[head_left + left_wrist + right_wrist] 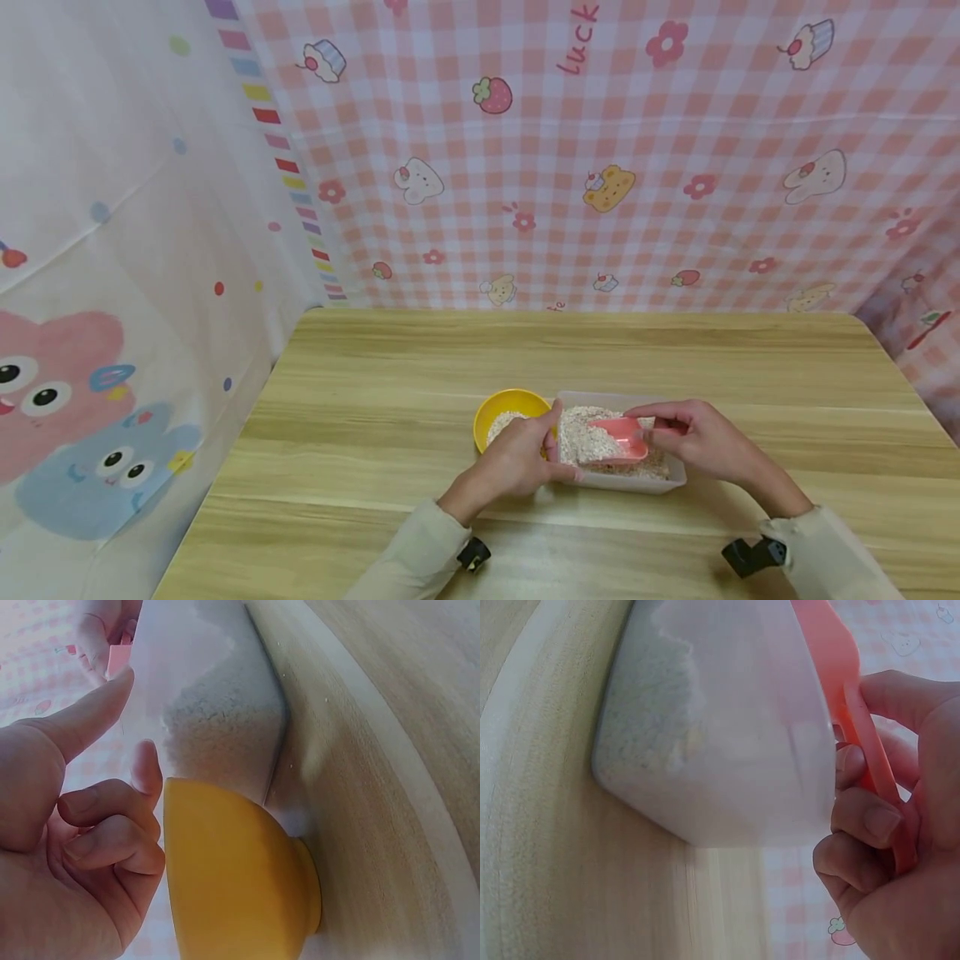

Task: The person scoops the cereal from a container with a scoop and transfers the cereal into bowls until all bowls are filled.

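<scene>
A translucent plastic container (633, 483) holds pale flakes that look like oats (585, 433). My right hand (697, 437) grips the handle of a pink scoop (630, 442), whose bowl lies over the flakes inside the container and carries some of them. In the right wrist view, fingers curl round the scoop's handle (881, 761) beside the container wall. At the container's left end, my left hand (517, 458) holds its rim with thumb and forefinger, the other fingers bent. Close under that hand stands a yellow bowl (498, 404) with some flakes in it, partly hidden.
The wooden table (360, 467) bears the bowl and container side by side. A pink checked cloth (570, 167) hangs behind it, and a printed white cloth (150, 250) hangs at the left. A few stray flakes lie on the table beside the container.
</scene>
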Demonstrator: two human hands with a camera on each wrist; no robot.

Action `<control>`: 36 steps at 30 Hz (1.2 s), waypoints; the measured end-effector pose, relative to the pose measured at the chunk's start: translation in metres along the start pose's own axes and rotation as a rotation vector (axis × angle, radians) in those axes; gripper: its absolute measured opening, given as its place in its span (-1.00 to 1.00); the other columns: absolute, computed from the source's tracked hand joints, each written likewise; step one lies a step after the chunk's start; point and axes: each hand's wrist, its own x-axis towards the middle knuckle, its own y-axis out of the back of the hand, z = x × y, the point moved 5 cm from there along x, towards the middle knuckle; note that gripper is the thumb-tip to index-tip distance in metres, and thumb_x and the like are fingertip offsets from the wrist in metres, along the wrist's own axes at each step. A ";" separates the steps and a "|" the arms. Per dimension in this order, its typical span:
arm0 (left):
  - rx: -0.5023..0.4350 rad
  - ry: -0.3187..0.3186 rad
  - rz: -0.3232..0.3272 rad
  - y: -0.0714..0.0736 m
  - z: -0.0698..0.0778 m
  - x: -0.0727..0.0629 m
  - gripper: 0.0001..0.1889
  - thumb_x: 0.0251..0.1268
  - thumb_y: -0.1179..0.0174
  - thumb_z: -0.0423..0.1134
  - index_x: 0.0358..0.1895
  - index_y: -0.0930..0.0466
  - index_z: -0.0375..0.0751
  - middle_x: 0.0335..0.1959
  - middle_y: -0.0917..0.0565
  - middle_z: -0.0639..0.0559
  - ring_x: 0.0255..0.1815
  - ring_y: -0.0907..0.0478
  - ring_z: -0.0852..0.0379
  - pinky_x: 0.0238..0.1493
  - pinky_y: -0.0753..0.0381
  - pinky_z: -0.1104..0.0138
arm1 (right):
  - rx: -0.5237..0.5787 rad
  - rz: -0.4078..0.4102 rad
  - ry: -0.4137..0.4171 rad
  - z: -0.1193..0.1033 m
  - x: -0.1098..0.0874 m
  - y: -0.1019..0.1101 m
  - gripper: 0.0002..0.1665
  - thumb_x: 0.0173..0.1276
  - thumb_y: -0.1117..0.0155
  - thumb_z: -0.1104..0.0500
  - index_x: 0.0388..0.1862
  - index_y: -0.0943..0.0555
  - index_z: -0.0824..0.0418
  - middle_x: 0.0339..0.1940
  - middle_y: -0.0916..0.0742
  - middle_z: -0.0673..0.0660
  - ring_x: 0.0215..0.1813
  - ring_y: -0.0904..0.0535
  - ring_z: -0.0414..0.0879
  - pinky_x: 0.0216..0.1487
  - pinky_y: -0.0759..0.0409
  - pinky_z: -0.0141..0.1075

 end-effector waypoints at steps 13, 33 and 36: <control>0.028 -0.041 0.027 0.003 0.000 -0.001 0.06 0.08 -0.47 0.06 0.57 -0.05 -0.22 -0.56 -0.52 0.31 -0.59 -0.38 0.34 -0.41 -0.40 0.50 | 0.081 -0.033 0.082 0.003 -0.003 0.002 -0.68 0.43 -0.21 0.33 0.13 -0.64 0.29 -0.62 -0.48 -0.12 -0.61 -0.22 -0.39 -0.69 -0.28 -0.38; -0.078 -0.004 0.234 0.050 -0.039 -0.028 -0.23 0.22 -0.38 0.03 0.43 -0.34 -0.21 -0.23 -0.58 0.08 -0.61 -0.31 0.24 -0.56 -0.36 0.43 | 0.061 -0.002 0.011 0.006 -0.006 0.002 -0.54 0.35 -0.36 0.19 0.22 -0.61 0.19 -0.31 -0.64 0.06 -0.49 -0.36 -0.32 -0.60 -0.35 -0.38; -0.066 0.009 0.266 0.054 -0.048 -0.032 -0.25 0.19 -0.41 0.01 0.41 -0.37 -0.17 -0.12 -0.56 -0.03 -0.46 -0.37 0.18 -0.45 -0.41 0.41 | 0.067 -0.014 -0.031 0.007 -0.007 0.001 -0.46 0.28 -0.43 0.16 0.25 -0.59 0.20 -0.08 -0.68 0.19 -0.39 -0.44 -0.28 -0.50 -0.43 -0.38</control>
